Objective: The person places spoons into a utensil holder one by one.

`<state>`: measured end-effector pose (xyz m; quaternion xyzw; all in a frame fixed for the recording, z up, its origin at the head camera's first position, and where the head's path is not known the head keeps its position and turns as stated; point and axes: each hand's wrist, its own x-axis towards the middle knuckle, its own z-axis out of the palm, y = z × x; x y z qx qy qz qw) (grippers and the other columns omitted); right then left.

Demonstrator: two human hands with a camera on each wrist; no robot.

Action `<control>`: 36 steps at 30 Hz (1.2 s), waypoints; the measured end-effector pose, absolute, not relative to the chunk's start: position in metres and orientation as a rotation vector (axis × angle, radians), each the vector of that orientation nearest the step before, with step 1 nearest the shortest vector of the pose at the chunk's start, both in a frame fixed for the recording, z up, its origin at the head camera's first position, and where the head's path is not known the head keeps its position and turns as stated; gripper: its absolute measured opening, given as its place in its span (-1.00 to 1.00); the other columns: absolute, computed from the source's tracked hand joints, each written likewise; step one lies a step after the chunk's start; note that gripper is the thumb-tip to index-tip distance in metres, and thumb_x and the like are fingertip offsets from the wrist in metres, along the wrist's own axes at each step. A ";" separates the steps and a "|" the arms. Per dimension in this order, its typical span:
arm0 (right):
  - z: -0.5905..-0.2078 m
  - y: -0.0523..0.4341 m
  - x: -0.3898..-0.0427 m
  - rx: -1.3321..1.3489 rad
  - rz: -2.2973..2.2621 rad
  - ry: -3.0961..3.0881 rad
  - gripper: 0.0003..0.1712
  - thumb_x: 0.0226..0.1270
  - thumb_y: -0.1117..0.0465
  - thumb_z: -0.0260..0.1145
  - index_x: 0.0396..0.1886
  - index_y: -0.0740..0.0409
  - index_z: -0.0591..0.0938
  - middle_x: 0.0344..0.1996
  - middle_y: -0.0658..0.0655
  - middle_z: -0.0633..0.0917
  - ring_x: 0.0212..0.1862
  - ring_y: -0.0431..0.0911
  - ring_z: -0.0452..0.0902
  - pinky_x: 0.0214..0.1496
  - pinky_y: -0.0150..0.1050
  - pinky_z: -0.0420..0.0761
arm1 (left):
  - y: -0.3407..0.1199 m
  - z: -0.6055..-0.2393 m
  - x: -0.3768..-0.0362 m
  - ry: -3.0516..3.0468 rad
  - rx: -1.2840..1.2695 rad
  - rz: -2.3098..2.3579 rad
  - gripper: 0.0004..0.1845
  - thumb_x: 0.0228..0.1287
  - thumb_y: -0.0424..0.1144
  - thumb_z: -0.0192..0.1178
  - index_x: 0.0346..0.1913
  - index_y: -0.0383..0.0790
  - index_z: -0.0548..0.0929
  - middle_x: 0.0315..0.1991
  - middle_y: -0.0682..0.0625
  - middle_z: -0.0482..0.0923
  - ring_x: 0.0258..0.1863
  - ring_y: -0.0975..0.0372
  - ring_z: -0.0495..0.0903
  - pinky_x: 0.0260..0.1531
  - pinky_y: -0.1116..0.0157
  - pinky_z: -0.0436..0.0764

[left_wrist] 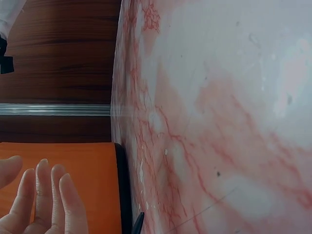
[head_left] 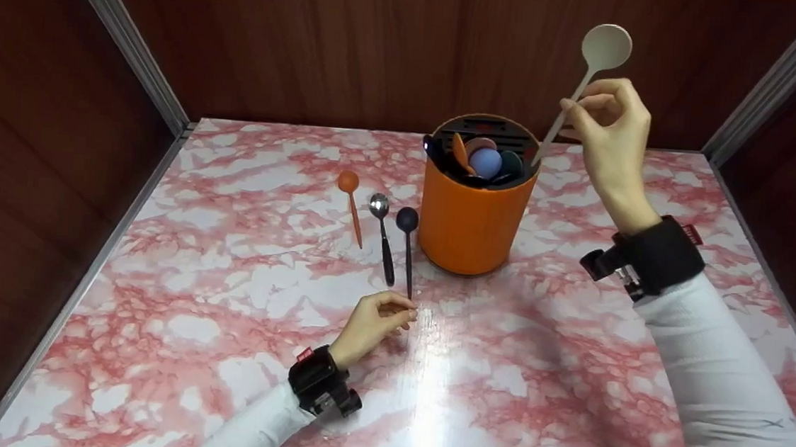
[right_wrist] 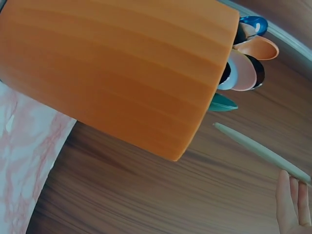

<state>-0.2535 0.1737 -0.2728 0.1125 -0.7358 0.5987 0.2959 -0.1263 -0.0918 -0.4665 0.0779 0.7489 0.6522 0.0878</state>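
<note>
A long beige spoon (head_left: 606, 48) is pinched by its handle between the thumb and fingers of my right hand (head_left: 615, 130). Its bowl points up, and the handle slants down toward the right rim of an orange utensil holder (head_left: 473, 222). From the right wrist view, the handle tip of the beige spoon (right_wrist: 263, 151) hangs just off the holder's top. My left hand (head_left: 376, 325) is low over the table, relaxed and holding nothing, with fingertips by the handle end of a dark blue spoon (head_left: 407, 219). In the left wrist view its fingers (left_wrist: 44, 195) extend loosely.
Left of the dark blue spoon lie a metal spoon with a black handle (head_left: 379, 206) and a small orange spoon (head_left: 349, 181). Several utensils, among them a light blue one (head_left: 485, 163), stand in the holder's black slotted top. Wooden panels (head_left: 313, 39) enclose the marbled table (head_left: 215, 380).
</note>
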 end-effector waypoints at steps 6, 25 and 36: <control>-0.274 0.171 -0.257 0.268 1.698 -1.962 -0.84 0.13 0.41 0.29 -0.41 0.09 0.50 -0.57 -0.12 0.58 -0.47 -0.31 0.57 -0.39 -0.53 0.61 | -0.092 -0.466 -0.126 2.235 0.232 1.934 -0.76 0.19 -0.42 0.14 -0.14 -0.54 0.57 -0.24 -0.34 0.61 -0.37 0.09 0.63 -0.31 0.15 0.66; -0.294 0.167 -0.266 0.287 1.635 -2.040 -0.88 0.12 0.36 0.32 -0.43 0.11 0.53 -0.59 -0.22 0.58 -0.46 -0.37 0.54 -0.39 -0.54 0.56 | -0.089 -0.467 -0.126 2.209 0.224 1.939 -0.74 0.19 -0.39 0.16 -0.12 -0.55 0.56 -0.24 -0.34 0.62 -0.35 -0.02 0.62 -0.32 0.06 0.65; -0.303 0.172 -0.265 0.299 1.758 -2.125 -0.90 0.19 0.43 0.20 -0.39 0.16 0.55 -0.51 -0.17 0.63 -0.43 -0.33 0.59 -0.35 -0.53 0.63 | -0.090 -0.469 -0.126 2.220 0.228 1.949 -0.76 0.18 -0.41 0.16 -0.14 -0.55 0.57 -0.26 -0.35 0.62 -0.36 0.01 0.64 -0.34 0.16 0.66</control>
